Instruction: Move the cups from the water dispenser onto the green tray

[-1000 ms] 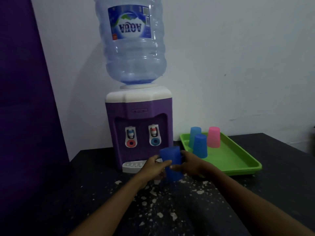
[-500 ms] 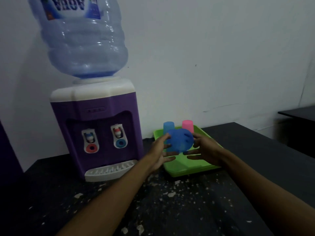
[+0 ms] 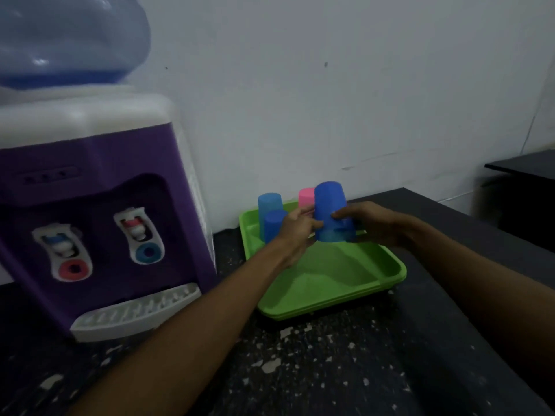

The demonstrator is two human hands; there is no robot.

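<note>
I hold a dark blue cup [image 3: 329, 205] upside down above the green tray [image 3: 345, 274], between my left hand [image 3: 295, 232] and my right hand [image 3: 371, 222]. Both hands grip its lower part near the rim. On the tray's far side stand a light blue cup [image 3: 268, 202], a second dark blue cup [image 3: 274, 223] and a pink cup [image 3: 306, 197], all upside down. The pink cup is partly hidden behind the held one. The purple and white water dispenser [image 3: 99, 211] stands to the left of the tray.
The dispenser's white drip tray [image 3: 135, 313] holds no cup. A large blue water bottle [image 3: 69, 37] sits on top of it. The black countertop [image 3: 315, 370] is speckled with white flakes. A white wall is close behind, and a dark table edge [image 3: 522, 166] shows at far right.
The dark blue cup went from in front of the dispenser rightward over the tray and turned bottom-up. The view swung right and closer.
</note>
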